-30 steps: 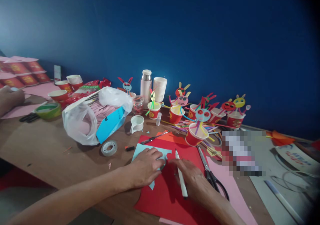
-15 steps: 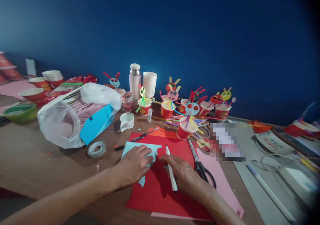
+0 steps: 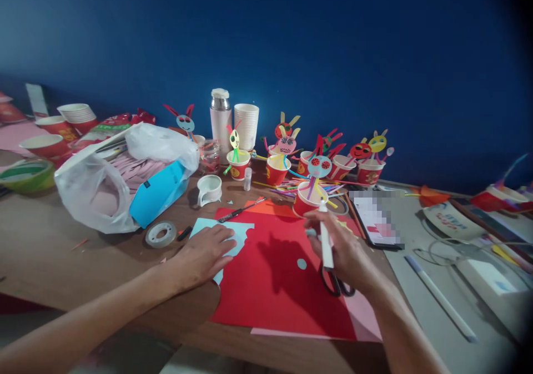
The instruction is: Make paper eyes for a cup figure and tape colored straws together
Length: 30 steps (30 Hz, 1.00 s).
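Observation:
My left hand (image 3: 208, 250) lies flat with its fingers spread on a light blue paper sheet (image 3: 242, 239), left of the red paper (image 3: 266, 302). Raised over the red paper's right side, my right hand (image 3: 339, 246) grips a white marker (image 3: 326, 243). A small light blue piece shows by its fingertips. One small light blue paper oval (image 3: 302, 263) rests on the red paper. Black-handled scissors (image 3: 331, 284) lie partly hidden beneath my right hand. Just behind that hand stands a red and white cup (image 3: 306, 203) with a blue-headed paper figure (image 3: 320, 166).
Several cups with paper figures stand along the blue wall, near a flask (image 3: 220, 121) and stacked white cups (image 3: 246, 125). A plastic bag (image 3: 95, 191), tape roll (image 3: 160, 233) and white cup-like holder (image 3: 209, 190) are at left. A phone (image 3: 375, 218) and cable are at right.
My right hand has lifted and moved right with the marker, uncovering the small blue oval. My left hand and the blue sheet have shifted left. The view has tilted slightly.

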Each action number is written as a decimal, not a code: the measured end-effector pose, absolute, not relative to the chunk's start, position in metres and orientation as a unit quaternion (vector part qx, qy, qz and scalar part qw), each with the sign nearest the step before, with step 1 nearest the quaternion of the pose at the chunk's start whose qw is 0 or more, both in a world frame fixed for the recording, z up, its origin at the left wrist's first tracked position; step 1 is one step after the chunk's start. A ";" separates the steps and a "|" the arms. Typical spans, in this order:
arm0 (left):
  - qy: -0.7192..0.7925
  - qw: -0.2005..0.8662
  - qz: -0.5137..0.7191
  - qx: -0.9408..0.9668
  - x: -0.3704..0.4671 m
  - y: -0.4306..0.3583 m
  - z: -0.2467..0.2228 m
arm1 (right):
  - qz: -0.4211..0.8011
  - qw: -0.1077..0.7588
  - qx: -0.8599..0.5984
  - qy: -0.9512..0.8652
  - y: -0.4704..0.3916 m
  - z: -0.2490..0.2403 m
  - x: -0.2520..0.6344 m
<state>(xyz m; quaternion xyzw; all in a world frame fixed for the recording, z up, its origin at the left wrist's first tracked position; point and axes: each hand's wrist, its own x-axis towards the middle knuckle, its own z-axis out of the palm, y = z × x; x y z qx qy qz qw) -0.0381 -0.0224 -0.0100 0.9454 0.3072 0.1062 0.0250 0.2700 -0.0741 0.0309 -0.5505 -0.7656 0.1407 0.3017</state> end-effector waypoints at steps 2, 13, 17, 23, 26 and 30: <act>0.308 0.015 0.100 0.946 -0.042 -0.020 -0.010 | 0.129 0.333 -0.562 -0.746 -0.074 0.038 0.276; 0.233 0.079 0.060 0.967 -0.018 -0.080 0.012 | 0.124 0.323 -0.568 -0.747 -0.074 0.037 0.276; 0.206 0.107 0.015 0.973 -0.017 -0.094 0.005 | 0.123 0.298 -0.562 -0.762 -0.073 0.031 0.273; 0.203 0.096 0.020 0.974 -0.024 -0.095 0.001 | 0.140 0.287 -0.560 -0.764 -0.072 0.029 0.273; 0.196 0.087 0.029 0.976 -0.027 -0.096 0.003 | 0.158 0.282 -0.569 -0.756 -0.071 0.029 0.274; 0.194 0.078 0.024 0.978 -0.030 -0.095 0.004 | 0.180 0.297 -0.573 -0.743 -0.065 0.029 0.279</act>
